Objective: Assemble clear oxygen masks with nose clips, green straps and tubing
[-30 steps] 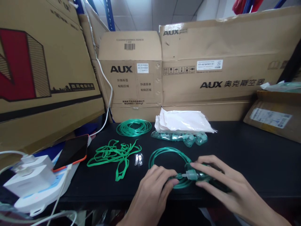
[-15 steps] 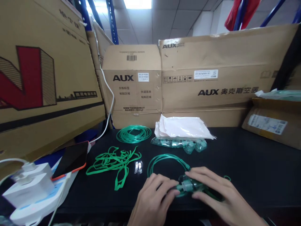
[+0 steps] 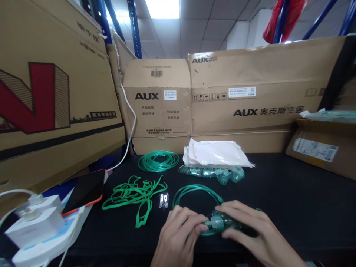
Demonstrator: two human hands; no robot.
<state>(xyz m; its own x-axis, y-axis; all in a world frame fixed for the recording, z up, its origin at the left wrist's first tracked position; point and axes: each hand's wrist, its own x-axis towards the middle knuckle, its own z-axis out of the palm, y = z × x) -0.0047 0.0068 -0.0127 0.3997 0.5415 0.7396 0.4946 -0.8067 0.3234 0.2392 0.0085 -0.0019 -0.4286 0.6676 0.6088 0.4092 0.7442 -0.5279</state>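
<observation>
My left hand pinches the end of a green tube at the neck of a clear green mask lying on the black table. My right hand is curled over the mask body and holds it down. The tube's coil loops out behind both hands. Where tube and mask meet is partly hidden by my fingers.
A second tube coil, loose green straps, two small metal clips, more masks under white bags. A phone and white power strip lie left. Cardboard boxes wall the back and sides.
The camera has tilted up, so the ceiling shows more. Both hands and the mask sit slightly lower and left in view; their grip looks unchanged.
</observation>
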